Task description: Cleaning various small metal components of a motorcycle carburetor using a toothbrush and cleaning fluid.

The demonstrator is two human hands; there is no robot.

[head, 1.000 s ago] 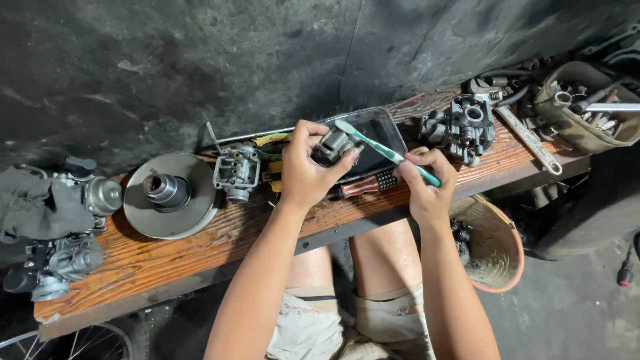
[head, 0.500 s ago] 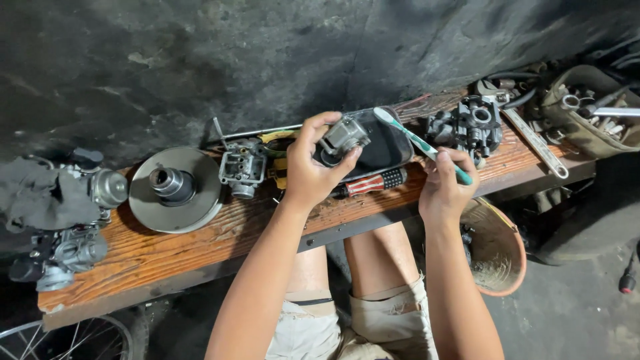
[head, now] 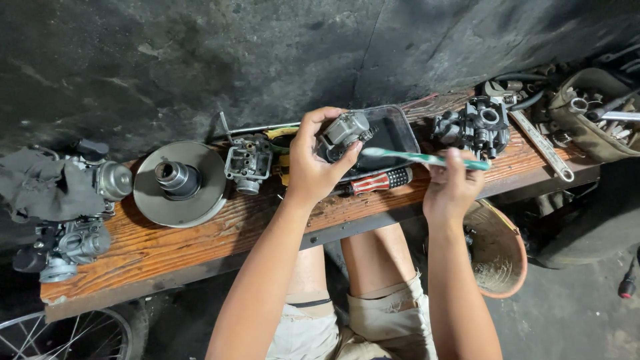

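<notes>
Left hand (head: 313, 167) is wrapped round a small metal carb part (head: 345, 131), held above the black tray (head: 400, 127) on the bench (head: 173, 240). Right hand (head: 453, 190) pinches a green toothbrush (head: 427, 159) w/ bristles near the part. Part is prob. hefty, stiff, maybe oily; best gripped by its body.

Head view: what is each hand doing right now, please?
Left hand: closed in a grip on a small grey metal carburetor part.
Right hand: closed, holding a green plastic toothbrush.
</notes>
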